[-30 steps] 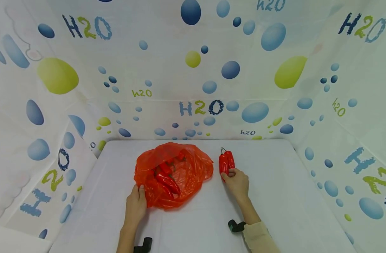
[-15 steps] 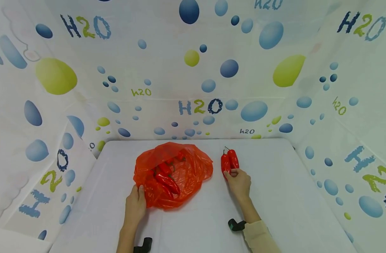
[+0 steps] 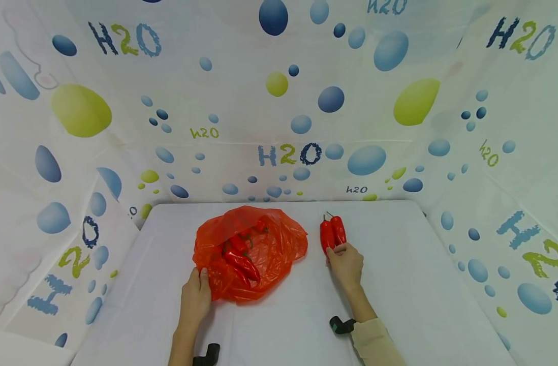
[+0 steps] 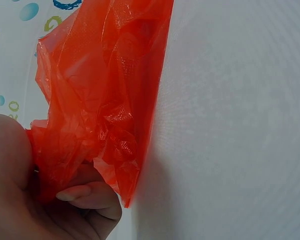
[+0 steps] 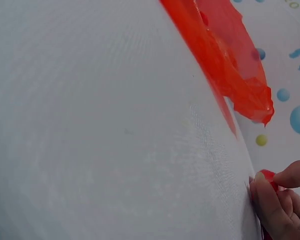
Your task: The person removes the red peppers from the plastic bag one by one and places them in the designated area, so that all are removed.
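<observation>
A translucent red plastic bag [image 3: 279, 249] lies open on the table with several red chili peppers [image 3: 242, 264] inside. My left hand [image 3: 197, 295] grips the bag's near left edge; in the left wrist view, crumpled film runs between thumb and curled fingers [image 4: 89, 195]. To the right of the bag, two more red chili peppers lie side by side, stems pointing away. My right hand [image 3: 346, 267] pinches the lower end of the left chili pepper [image 3: 327, 235] between thumb and finger. The right chili pepper [image 3: 338, 230] has its lower end hidden behind the fingers.
A white cloth covers the table [image 3: 398, 284]. Behind and at both sides hangs a white curtain [image 3: 242, 101] with blue and green spots and H2O lettering. Dark wrist camera mounts [image 3: 342, 326] sit beside both forearms.
My right hand has shifted slightly to the right, and the two chili peppers beside the bag with it. The left hand and the bag stay in place.
</observation>
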{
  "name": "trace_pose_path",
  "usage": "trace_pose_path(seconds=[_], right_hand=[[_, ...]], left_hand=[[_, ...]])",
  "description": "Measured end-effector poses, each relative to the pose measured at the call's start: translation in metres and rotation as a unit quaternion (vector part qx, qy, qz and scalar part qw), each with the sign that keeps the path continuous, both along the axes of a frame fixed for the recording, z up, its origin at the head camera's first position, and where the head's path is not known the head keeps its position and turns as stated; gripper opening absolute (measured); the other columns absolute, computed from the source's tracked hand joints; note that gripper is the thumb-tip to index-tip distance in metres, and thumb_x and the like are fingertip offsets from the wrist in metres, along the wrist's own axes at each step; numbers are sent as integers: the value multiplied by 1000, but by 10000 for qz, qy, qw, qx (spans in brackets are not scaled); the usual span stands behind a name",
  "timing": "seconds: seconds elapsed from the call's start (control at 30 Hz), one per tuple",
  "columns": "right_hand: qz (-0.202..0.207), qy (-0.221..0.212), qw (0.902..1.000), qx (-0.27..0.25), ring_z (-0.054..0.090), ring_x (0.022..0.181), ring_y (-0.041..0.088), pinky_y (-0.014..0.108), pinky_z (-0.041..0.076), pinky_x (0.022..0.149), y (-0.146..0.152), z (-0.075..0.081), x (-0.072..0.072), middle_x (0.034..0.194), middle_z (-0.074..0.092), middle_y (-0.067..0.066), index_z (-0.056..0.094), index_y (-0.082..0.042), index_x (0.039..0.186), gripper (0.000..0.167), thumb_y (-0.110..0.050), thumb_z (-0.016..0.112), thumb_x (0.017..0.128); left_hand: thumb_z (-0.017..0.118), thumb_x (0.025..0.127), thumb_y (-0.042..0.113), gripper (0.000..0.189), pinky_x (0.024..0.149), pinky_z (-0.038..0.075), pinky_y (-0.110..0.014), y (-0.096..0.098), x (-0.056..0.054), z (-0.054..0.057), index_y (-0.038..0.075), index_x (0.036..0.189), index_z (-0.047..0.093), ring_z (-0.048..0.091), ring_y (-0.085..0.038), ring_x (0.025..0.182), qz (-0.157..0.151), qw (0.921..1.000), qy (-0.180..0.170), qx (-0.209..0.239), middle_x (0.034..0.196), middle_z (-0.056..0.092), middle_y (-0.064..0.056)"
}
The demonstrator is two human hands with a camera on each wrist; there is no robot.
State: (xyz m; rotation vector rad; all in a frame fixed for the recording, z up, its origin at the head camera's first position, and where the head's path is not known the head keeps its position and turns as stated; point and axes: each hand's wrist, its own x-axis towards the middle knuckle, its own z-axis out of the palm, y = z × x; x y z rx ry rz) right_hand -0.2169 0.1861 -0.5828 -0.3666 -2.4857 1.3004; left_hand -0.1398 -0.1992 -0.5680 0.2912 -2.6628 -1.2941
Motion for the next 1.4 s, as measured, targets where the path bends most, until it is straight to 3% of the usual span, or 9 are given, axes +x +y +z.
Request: trace_pose_path(seconds=[0.63,0.87,1.0,1.4], right_hand=[[171,-16,9997,-195,69,58,16,26,52,55,1,13,1,69,71,6,70,-1,91,16,-17,72,96],[223,355,9991,-16,67,59,16,26,52,54,-2,18,0,71,70,7,71,-3,88,15,-16,77,93],[431,598,9973,31,67,62,16,27,54,55,-7,23,0,73,71,5,72,-4,88,14,-15,80,91],[933,609,9933,-316,68,64,14,26,57,59,-26,43,1,78,73,1,73,-10,95,12,-19,80,93]], left_hand=[[35,115,28,32,60,41,-31,-1,1,-2,1,106,51,48,-22,70,24,10000,40,22,74,46,-8],[36,115,27,32,61,42,-31,0,0,-1,0,108,51,49,-23,71,6,10000,56,40,75,47,-8],[35,115,27,32,62,42,-32,-1,0,-1,0,108,51,50,-23,71,21,10000,47,23,75,48,-9],[38,114,25,29,62,42,-34,1,-1,-2,0,107,52,50,-25,72,81,9999,126,28,74,49,-10]])
